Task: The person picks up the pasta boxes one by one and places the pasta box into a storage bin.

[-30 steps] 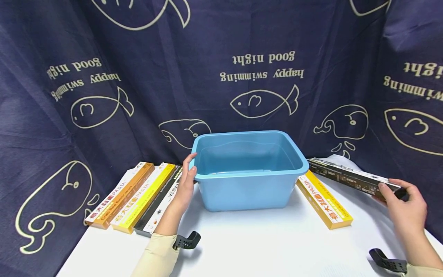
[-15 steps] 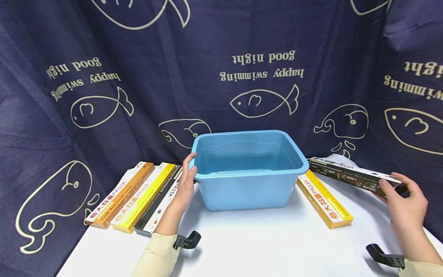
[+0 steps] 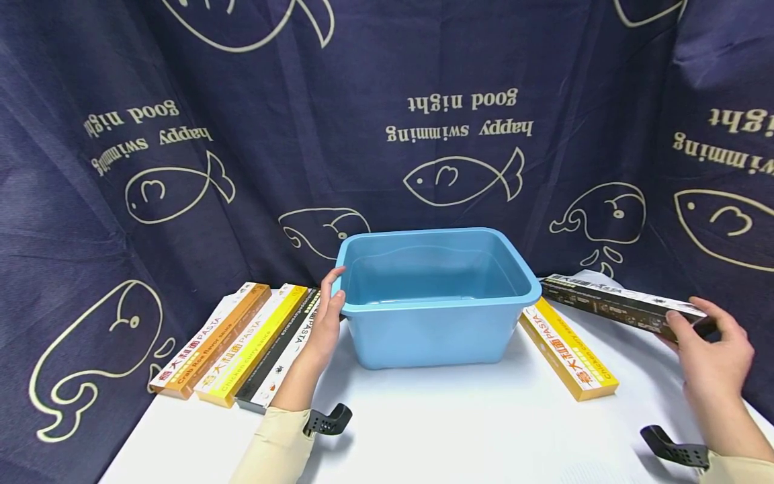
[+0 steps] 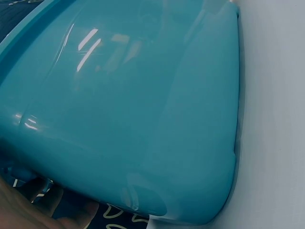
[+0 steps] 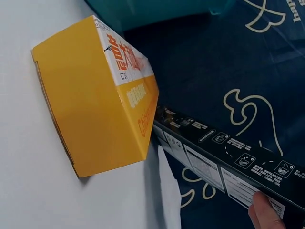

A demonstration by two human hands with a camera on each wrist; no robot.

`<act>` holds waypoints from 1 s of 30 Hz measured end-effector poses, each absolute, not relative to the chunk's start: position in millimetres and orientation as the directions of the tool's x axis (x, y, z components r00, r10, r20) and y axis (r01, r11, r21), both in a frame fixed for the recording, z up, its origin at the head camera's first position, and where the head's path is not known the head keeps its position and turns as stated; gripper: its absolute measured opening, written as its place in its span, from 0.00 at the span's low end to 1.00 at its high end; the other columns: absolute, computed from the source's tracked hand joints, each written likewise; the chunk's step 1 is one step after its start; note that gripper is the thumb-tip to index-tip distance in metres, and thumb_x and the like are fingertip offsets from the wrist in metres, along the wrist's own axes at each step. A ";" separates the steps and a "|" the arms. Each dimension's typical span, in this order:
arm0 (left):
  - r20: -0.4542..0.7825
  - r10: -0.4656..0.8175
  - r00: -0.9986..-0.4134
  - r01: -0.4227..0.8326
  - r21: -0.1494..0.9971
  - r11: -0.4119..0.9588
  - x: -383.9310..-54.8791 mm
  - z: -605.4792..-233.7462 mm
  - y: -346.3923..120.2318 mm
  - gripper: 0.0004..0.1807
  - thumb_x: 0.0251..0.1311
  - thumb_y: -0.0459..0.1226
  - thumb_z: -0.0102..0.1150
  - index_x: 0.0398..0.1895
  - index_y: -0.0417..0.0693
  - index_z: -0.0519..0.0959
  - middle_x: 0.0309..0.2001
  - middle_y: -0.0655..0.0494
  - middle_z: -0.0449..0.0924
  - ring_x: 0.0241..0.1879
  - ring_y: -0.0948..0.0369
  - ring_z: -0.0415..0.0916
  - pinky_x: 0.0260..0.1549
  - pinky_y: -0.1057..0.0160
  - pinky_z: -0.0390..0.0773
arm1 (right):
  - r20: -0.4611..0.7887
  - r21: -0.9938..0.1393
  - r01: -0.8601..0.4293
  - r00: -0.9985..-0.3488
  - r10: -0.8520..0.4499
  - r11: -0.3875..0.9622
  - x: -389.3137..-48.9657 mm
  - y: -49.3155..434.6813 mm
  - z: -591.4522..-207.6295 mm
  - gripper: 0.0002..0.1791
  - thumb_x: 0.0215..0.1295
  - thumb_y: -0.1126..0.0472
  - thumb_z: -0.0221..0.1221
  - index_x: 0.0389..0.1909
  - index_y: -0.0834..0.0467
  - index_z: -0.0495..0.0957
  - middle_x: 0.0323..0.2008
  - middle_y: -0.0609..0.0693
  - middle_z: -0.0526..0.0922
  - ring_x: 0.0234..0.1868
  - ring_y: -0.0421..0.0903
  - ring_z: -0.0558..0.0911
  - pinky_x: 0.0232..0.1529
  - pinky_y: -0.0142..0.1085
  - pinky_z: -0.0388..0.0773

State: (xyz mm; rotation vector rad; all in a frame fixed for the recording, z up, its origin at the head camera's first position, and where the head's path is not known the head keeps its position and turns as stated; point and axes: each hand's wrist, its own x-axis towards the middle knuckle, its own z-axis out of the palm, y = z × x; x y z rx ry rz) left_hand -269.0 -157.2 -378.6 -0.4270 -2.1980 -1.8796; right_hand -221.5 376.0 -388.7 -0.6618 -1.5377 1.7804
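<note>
A blue plastic bin (image 3: 429, 336) stands on the white table, its inside showing bare. My left hand (image 3: 324, 321) grips the left side of its rim; in the left wrist view, the fingers (image 4: 52, 202) curl beneath the bin's edge. At the right, my right hand (image 3: 713, 353) holds the near end of a black pasta box (image 3: 629, 307) between thumb and fingers. This box slants from the hand down towards the bin's back right corner. The right wrist view shows the thumb (image 5: 264, 210) against the box's printed side.
Right of the bin lies a yellow pasta box (image 3: 568, 349). On the left lie an orange pasta box (image 3: 211, 343), another yellow one (image 3: 254, 346) and a black-and-white one (image 3: 281, 353), side by side. A dark blue fish-print curtain (image 3: 338, 87) hangs behind and at both sides.
My right hand has risen slightly and shifted a little right, lifting the near end of the black pasta box. The left hand and the bin keep their places.
</note>
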 end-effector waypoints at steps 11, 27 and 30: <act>0.370 0.080 -0.926 0.378 0.916 0.138 -267.5 -378.6 -157.1 0.33 0.69 0.52 0.33 0.77 0.64 0.50 0.80 0.52 0.46 0.78 0.46 0.49 0.72 0.34 0.50 | 0.139 -0.983 -0.179 -0.588 0.797 0.040 -217.5 375.5 -371.6 0.30 0.60 0.74 0.58 0.62 0.46 0.78 0.52 0.30 0.61 0.47 0.29 0.69 0.24 0.12 0.72; 0.382 0.107 -0.918 0.393 0.911 0.120 -270.2 -379.1 -158.9 0.33 0.70 0.51 0.33 0.78 0.64 0.50 0.80 0.52 0.46 0.78 0.47 0.48 0.72 0.35 0.50 | 0.180 -0.875 -0.461 -0.592 0.785 -0.147 -208.5 362.4 -347.7 0.27 0.64 0.77 0.55 0.60 0.51 0.76 0.57 0.40 0.65 0.50 0.36 0.78 0.27 0.18 0.78; 0.377 0.110 -0.920 0.389 0.914 0.116 -271.3 -380.9 -160.2 0.32 0.70 0.50 0.33 0.78 0.64 0.49 0.80 0.53 0.46 0.78 0.47 0.48 0.72 0.35 0.49 | 0.225 -0.859 -0.496 -0.586 0.778 -0.126 -207.7 354.7 -341.2 0.26 0.65 0.76 0.55 0.60 0.52 0.77 0.58 0.42 0.65 0.51 0.37 0.78 0.29 0.19 0.79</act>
